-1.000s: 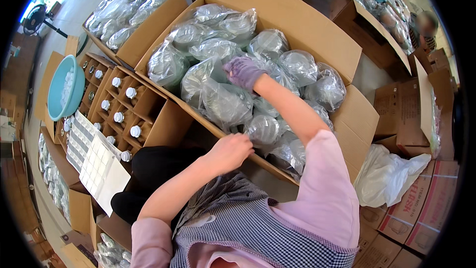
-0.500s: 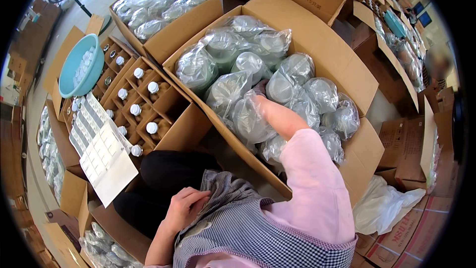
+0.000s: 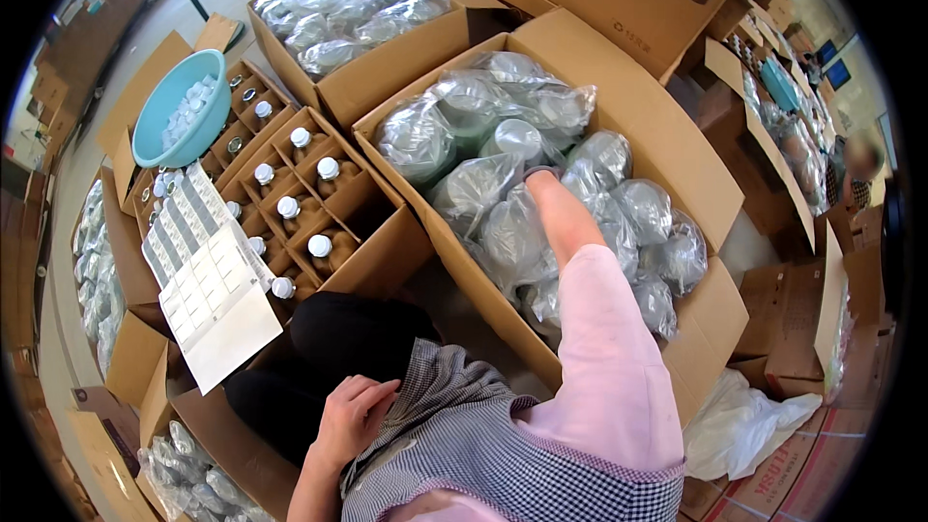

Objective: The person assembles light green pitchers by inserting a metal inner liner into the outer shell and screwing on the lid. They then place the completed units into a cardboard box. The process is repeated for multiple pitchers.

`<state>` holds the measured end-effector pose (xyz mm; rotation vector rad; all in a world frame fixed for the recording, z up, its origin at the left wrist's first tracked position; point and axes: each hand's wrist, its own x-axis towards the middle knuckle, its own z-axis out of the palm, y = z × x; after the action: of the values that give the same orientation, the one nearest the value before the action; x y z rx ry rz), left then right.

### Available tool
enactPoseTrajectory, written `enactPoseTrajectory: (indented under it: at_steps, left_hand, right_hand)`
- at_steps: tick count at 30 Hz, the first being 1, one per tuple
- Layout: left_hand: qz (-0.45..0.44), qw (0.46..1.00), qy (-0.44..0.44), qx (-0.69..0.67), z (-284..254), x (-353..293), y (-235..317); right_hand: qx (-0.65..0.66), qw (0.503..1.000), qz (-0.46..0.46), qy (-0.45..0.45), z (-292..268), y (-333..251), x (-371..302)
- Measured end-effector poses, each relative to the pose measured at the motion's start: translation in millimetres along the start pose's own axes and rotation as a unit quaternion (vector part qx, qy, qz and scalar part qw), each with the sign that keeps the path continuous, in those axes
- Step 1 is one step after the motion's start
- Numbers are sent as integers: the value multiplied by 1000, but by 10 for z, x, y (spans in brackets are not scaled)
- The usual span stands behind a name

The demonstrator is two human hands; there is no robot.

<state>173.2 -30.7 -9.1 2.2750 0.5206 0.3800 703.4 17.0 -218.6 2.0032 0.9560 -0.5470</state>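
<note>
Reaching in among clear-bagged vessels (image 3: pixel 512 237), the R hand (image 3: pixel 539 172) was mostly out of sight; only a bit of glove cuff (image 3: pixel 539 170) showed past the forearm (image 3: pixel 565 222), so couldn't tell if its fingers were apart, together or clamped on a bag. L hand (image 3: pixel 350 420), bare, lay by the edge of the checked apron (image 3: pixel 430 435), fingers loosely bent & slightly apart, nothing seen in it.

The vessels sat packed in the big open box (image 3: pixel 657 126), approx. front & centre, flaps spread. Progress: none showed lifted out in either hand; plenty were left inside, so unpacking, if that was the job, looked far from over.

Further L, a divided carton (image 3: pixel 382 242) held white-capped bottles (image 3: pixel 288 207), plus a few bare necks (image 3: pixel 234 145) toward the back, i.e. capping there prob. part done. On it sat a blue basin (image 3: pixel 150 121) w/ small white pcs (image 3: pixel 190 111), & label-like sheets (image 3: pixel 217 304) lay nearby. Behind: another box (image 3: pixel 387 48) of bagged stuff. Far R: crumpled white bag (image 3: pixel 739 430) & a co-worker (image 3: pixel 855 174), blurred.
</note>
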Motion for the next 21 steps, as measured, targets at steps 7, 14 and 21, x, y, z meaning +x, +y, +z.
enactPoseTrajectory:
  at_steps: [7, 14, 21]
  left_hand:
    - [-114, 993, 32, -26, 14, -255, -130]
    - [-116, 993, 17, -30, -12, -156, -165]
    - [-70, 997, 4, -27, 65, -71, -138]
  right_hand:
    - [71, 995, -66, -8, -180, 311, -92]
    - [127, 987, -92, -42, 195, 976, -598]
    - [121, 989, -62, -53, 559, 1173, -668]
